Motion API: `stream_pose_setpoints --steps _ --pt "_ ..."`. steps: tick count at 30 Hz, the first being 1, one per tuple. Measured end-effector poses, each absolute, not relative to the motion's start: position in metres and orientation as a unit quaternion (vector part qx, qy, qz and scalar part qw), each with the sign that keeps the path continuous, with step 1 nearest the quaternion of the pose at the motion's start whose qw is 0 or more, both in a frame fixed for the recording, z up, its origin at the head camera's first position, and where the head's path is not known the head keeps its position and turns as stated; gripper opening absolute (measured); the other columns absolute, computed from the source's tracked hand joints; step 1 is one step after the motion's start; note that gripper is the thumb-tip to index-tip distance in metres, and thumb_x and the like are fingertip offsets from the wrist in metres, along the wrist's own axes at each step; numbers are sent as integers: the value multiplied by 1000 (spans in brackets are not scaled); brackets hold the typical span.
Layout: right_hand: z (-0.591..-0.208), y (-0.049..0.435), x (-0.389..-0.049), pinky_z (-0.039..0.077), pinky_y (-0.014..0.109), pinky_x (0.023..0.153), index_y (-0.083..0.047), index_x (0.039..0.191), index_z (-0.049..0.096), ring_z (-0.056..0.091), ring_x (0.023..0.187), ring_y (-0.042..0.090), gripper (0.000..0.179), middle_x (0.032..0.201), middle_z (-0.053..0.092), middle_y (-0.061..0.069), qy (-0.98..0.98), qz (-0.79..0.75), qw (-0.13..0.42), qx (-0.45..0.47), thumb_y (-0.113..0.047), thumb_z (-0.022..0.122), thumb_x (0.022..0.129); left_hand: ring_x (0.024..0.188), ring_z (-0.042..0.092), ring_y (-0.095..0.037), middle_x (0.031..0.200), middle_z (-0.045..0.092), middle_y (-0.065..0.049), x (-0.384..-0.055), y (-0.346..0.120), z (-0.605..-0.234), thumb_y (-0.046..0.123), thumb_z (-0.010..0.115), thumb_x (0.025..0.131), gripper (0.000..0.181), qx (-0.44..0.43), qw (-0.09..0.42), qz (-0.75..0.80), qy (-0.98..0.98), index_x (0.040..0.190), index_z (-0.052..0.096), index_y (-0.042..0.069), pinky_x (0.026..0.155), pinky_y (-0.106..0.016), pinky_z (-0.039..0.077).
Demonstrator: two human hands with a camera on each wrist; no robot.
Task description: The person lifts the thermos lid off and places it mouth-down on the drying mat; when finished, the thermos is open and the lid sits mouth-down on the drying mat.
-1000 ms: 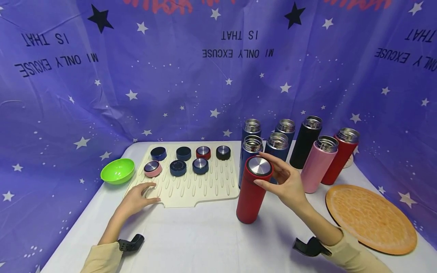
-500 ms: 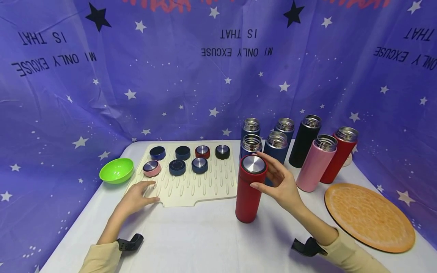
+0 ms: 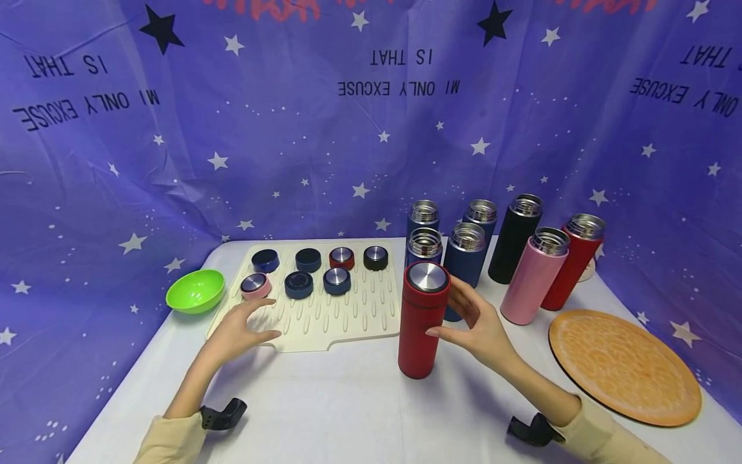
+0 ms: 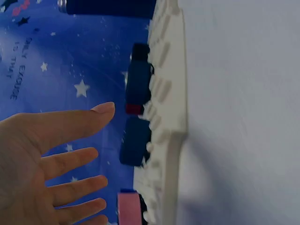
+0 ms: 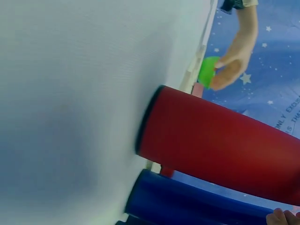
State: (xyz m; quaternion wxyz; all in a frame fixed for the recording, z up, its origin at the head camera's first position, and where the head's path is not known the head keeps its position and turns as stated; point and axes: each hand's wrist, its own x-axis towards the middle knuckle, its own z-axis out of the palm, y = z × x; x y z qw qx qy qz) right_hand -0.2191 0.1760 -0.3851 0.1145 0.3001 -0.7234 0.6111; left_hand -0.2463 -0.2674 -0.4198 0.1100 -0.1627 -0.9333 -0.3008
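A red thermos bottle (image 3: 418, 328) with a steel-topped lid (image 3: 428, 277) stands upright on the table in the head view. My right hand (image 3: 482, 325) holds its upper body from the right, thumb on the near side, fingertips hidden behind. In the right wrist view, fingertips (image 5: 282, 217) show at the lower right corner, by the red thermos bottle (image 5: 215, 140). My left hand (image 3: 234, 332) hovers by the near left edge of a cream ribbed mat (image 3: 359, 322), thumb and fingers spread, holding nothing. A pink lid (image 3: 256, 286) lies closest to it; the left wrist view shows the same bare hand (image 4: 56, 164).
Several lidless bottles stand at the right: blue (image 3: 464, 258), black (image 3: 514, 241), pink (image 3: 533, 277) and red (image 3: 574, 264). More lids, such as a black one (image 3: 375, 258), lie on the mat. A green bowl (image 3: 196, 291) sits left, a round orange board (image 3: 623, 367) right.
My right hand has slid from the lid down onto the red thermos bottle's body. The bottle, slightly tilted before, now stands straighter. My left hand has barely moved.
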Motion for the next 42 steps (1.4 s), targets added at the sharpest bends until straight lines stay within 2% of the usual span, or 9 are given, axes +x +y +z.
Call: stream_pose_setpoints --steps 7,13,23,30,37,42 --pt "-399 181 -221 41 25 104 -7 145 40 51 125 14 84 138 53 12 -739 605 84 286 1 82 73 125 45 -42 132 56 -18 -242 -234 -400 25 82 77 64 -205 124 -310 -920 131 56 3 102 -60 36" --pt "-407 180 -220 41 24 103 -6 143 42 54 121 15 82 133 56 13 -744 605 64 277 -2 83 73 127 45 -35 137 53 -11 -237 -202 -382 24 83 76 69 -247 124 -322 -905 135 53 8 103 -54 38" --pt "-417 175 -223 41 23 103 -6 140 46 55 121 16 72 131 59 12 -743 612 34 268 -4 81 77 136 37 -27 146 45 0 -228 -152 -355 37 83 75 83 -307 109 -349 -879 145 43 19 108 -54 34" --pt "-414 170 -225 42 26 102 -12 135 52 56 121 19 68 127 62 5 -752 607 32 255 -10 84 74 137 35 -15 147 41 8 -228 -131 -335 40 83 74 87 -351 114 -362 -856 148 38 24 110 -45 33" --pt "-411 157 -232 43 29 102 -13 135 51 57 119 20 67 126 62 4 -751 599 33 276 -11 83 76 137 34 -13 149 38 9 -234 -123 -320 39 83 74 91 -394 104 -373 -834 149 35 25 110 -44 34" --pt "-404 142 -231 47 32 99 -13 137 50 61 113 17 70 126 63 2 -766 575 40 284 -12 84 75 132 41 -16 147 42 1 -245 -123 -309 31 85 74 90 -442 81 -381 -808 148 37 18 105 -36 41"
